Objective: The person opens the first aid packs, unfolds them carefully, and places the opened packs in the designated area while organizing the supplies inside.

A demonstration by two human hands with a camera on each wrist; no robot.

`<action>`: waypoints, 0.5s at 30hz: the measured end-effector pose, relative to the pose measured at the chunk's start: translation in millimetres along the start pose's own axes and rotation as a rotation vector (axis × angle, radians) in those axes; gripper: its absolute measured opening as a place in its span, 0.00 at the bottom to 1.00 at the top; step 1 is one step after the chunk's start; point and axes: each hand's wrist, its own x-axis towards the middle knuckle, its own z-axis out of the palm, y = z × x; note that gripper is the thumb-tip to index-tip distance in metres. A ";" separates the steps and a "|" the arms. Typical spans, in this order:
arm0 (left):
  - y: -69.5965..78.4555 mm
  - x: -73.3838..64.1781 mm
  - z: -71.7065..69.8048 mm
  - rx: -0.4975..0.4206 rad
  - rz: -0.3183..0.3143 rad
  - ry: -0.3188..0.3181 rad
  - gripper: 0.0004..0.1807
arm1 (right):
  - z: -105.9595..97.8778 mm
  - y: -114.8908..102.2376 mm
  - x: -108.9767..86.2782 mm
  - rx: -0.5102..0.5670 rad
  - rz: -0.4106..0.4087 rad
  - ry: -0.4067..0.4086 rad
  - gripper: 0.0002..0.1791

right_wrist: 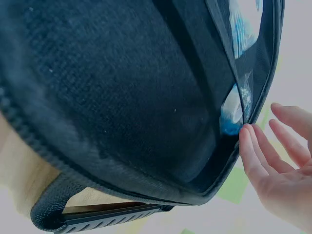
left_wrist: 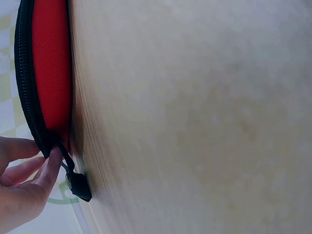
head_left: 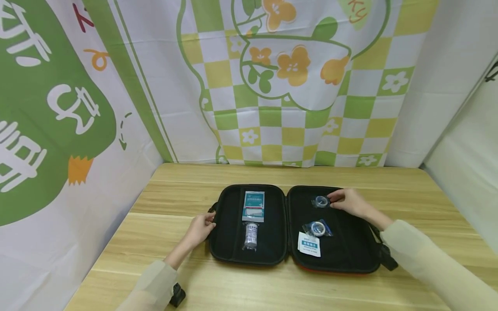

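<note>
A black-lined zippered case [head_left: 268, 255] lies spread open on the table, its two halves side by side. My left hand [head_left: 200, 226] grips the rim of the left half; the left wrist view shows the fingers [left_wrist: 51, 165] at its red outer side by the zipper. On the right half, the fingertips of my right hand [head_left: 350, 203] touch the far edge next to a wrapped roll of tape [head_left: 321, 201]. In the right wrist view these fingers [right_wrist: 258, 151] look fairly straight, at the end of a dark strap [right_wrist: 226, 51]. A second wrapped roll [head_left: 317, 229] lies nearer.
White packets [head_left: 309, 245] lie below the second roll. The left half holds a teal packet [head_left: 253, 206] and a wrapped white cylinder [head_left: 250, 236]. A handle [right_wrist: 112, 217] sticks out from the right half. Printed curtains hang behind the wooden table [head_left: 241, 293].
</note>
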 end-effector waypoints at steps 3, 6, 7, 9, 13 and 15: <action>0.0 -0.1 0.3 -0.001 -0.001 0.000 0.18 | 2.5 -4.6 -3.6 -0.031 -0.033 -0.009 0.15; 0.3 0.1 0.0 -0.003 -0.001 0.001 0.18 | 5.2 -8.3 -6.9 -0.021 -0.036 -0.045 0.16; 0.4 0.1 0.2 -0.004 -0.002 0.001 0.18 | 6.1 -9.4 -8.0 -0.020 -0.038 -0.061 0.16; 0.6 0.3 0.0 -0.003 0.001 0.001 0.17 | 8.2 -11.4 -10.1 -0.029 -0.041 -0.084 0.16; 1.4 0.4 -0.1 -0.007 -0.009 -0.005 0.18 | 13.4 -15.8 -13.7 -0.087 -0.067 -0.111 0.17; 1.5 0.4 -0.2 -0.005 -0.010 -0.008 0.18 | 16.0 -17.8 -15.4 -0.117 -0.082 -0.120 0.17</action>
